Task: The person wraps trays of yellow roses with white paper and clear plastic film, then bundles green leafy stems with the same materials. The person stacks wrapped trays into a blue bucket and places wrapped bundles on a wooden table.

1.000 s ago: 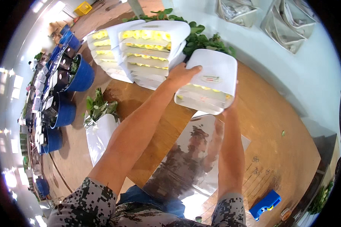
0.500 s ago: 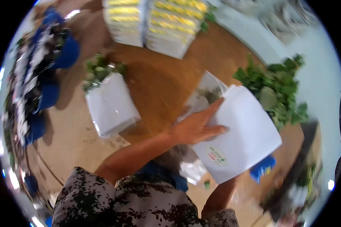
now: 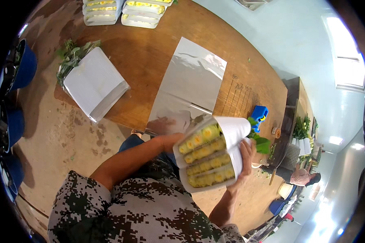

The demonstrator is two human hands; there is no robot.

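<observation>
Above the table's near edge I hold a flower bunch (image 3: pixel 207 156), yellow blooms in rows inside white corrugated cardboard, its bloom end turned toward me. My right hand (image 3: pixel 244 160) is wrapped round the cardboard at the stem side, where green leaves (image 3: pixel 261 142) stick out. At the bunch's left edge is my left hand (image 3: pixel 172 141), gripping it with the fingertips hidden behind the cardboard. Just beyond lies a flat, shiny clear plastic sleeve (image 3: pixel 194 73) on the wooden table (image 3: pixel 150 52). A second bunch in white cardboard and clear plastic (image 3: pixel 95 81) rests at the left.
More yellow bunches (image 3: pixel 144 14) stand at the far left of the table. A blue tape dispenser (image 3: pixel 258 115) and a small tape roll (image 3: pixel 276 132) sit to the right, near drawn lines. Blue buckets (image 3: pixel 14 125) line the left. A person (image 3: pixel 302 177) is far off at right.
The bunch has turned from its cardboard side to its bloom end and moved down toward me. My left hand went from its top to its left edge; the view has swung right.
</observation>
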